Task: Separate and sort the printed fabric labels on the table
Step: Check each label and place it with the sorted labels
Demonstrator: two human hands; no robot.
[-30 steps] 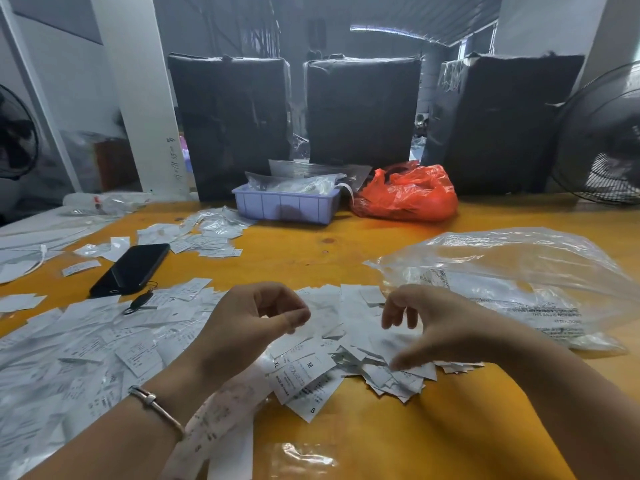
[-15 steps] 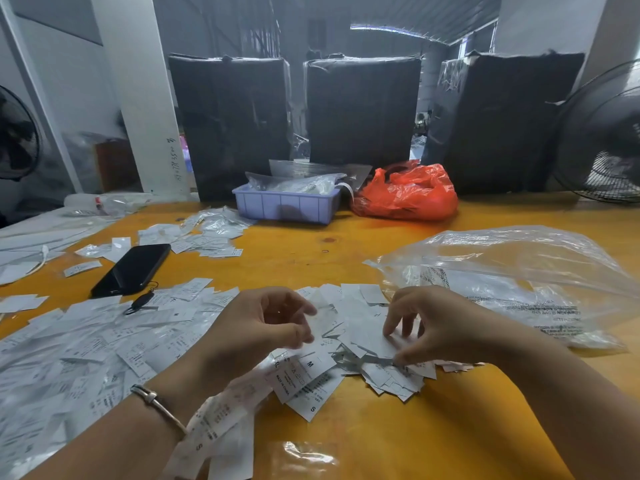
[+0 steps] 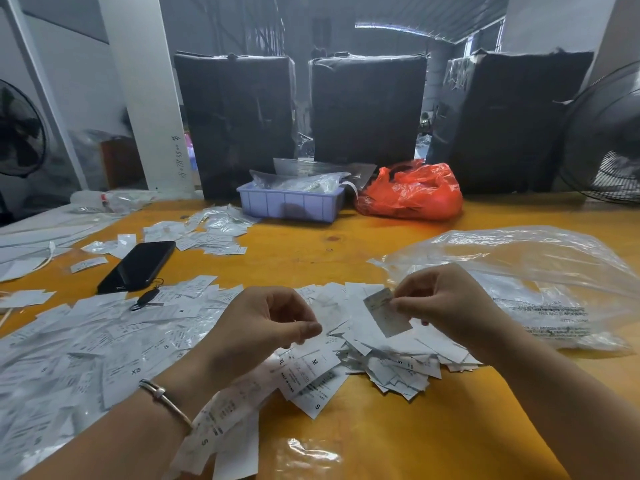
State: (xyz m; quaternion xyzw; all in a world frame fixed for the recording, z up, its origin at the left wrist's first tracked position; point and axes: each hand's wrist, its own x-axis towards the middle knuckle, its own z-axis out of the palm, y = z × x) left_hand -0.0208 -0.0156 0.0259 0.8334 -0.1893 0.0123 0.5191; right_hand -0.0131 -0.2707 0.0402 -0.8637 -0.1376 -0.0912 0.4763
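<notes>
Printed white fabric labels lie in a heap on the yellow table before me, and a wider spread of labels covers the left side. My right hand pinches a single label between thumb and fingertips, lifted above the heap. My left hand hovers beside it with curled fingers. A bundle of labels sticks out from under its palm toward my wrist, and the hand seems to grip it.
A black phone lies at mid left, with a small label pile beyond it. A clear plastic bag sits right of the heap. A blue tray, a red bag and black-wrapped boxes line the far edge. A fan stands at right.
My right hand was down on the heap; it has risen with one label pinched. My left hand stayed in nearly the same place.
</notes>
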